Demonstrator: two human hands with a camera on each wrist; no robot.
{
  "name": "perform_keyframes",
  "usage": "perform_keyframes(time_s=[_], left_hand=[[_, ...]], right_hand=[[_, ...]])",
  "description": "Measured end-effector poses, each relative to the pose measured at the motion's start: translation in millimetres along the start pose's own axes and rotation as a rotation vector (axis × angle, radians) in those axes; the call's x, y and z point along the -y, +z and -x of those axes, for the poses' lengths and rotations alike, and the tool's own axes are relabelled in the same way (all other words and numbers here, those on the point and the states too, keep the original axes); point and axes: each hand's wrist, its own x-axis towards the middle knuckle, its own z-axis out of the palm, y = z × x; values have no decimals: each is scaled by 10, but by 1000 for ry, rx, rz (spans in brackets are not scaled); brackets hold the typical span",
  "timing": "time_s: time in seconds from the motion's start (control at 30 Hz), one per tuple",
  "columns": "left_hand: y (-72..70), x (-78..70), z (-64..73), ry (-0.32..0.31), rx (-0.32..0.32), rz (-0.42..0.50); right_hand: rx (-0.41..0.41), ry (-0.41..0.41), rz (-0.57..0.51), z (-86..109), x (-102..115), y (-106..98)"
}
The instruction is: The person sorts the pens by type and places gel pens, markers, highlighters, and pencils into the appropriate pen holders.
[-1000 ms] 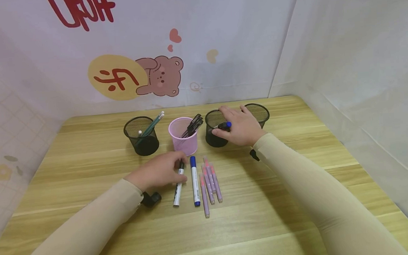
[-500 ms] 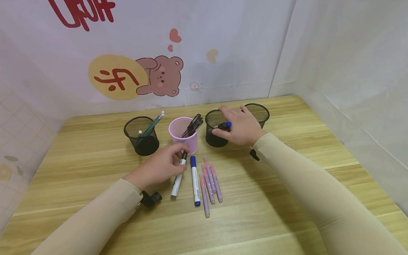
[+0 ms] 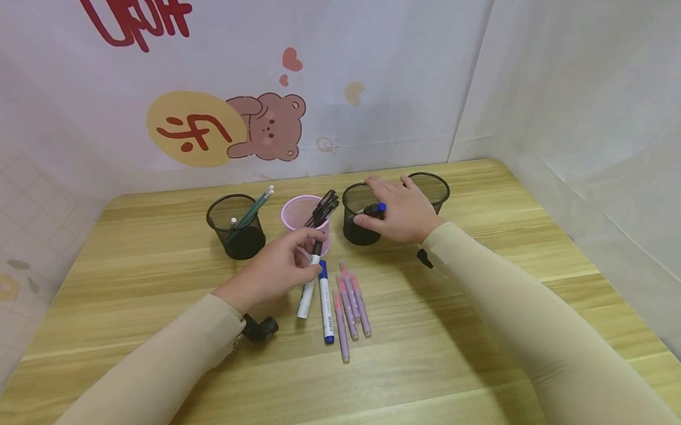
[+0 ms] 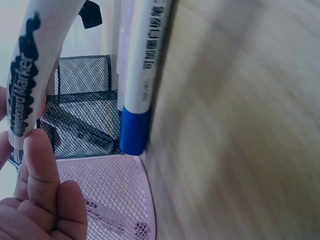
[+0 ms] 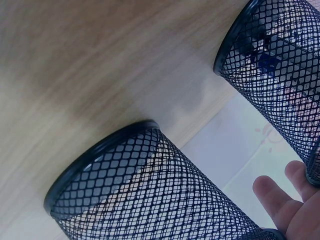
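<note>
In the head view my left hand pinches a white whiteboard marker with a black cap, its body slanting down towards me. The left wrist view shows the fingers on this marker near its cap end. Beside it on the table lies a blue-capped whiteboard marker. My right hand holds the rim of a black mesh pen cup, thumb on the near side. A blue-ended marker leans in that cup, partly hidden by the hand; the right wrist view shows it through the mesh.
Several slim purple pens lie right of the blue-capped marker. A pink mesh cup with black pens stands behind the left hand. Left of it is a black cup with pencils; another black mesh cup stands at far right.
My left hand has lifted the black-capped marker from the table and moved it right and away from me, towards the pink cup. The right hand and its cup stay put.
</note>
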Motion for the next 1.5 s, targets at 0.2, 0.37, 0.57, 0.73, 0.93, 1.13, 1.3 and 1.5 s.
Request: perform_keyframes(time_s=[0.2,0.37,0.57,0.73,0.93,1.13,1.3,1.5], left_hand=[[10,-71,-20,20,6,6],[12,-138,-53,44,-6,25],[6,-199,-85,58,-17,20],[0,-233,-109,86,-30,-17],[-3,-316,-157,121,-55,-39],[10,-396,-235,155,-63,-14],[14,-445,-313,176,-71,36],[18,-509,-427,190,-112,86]], right_hand=[[5,5,-6,0,-9,6],[5,6,-7,4,-11,6],[-3,0,-1,6,-11,10],[-7,-2,-2,16,1,10],[-19,-11,8,21,2,15],[-21,-10,3,20,-2,11],[-24,-9,0,8,-10,18],[-27,-10,-10,4,-4,5]])
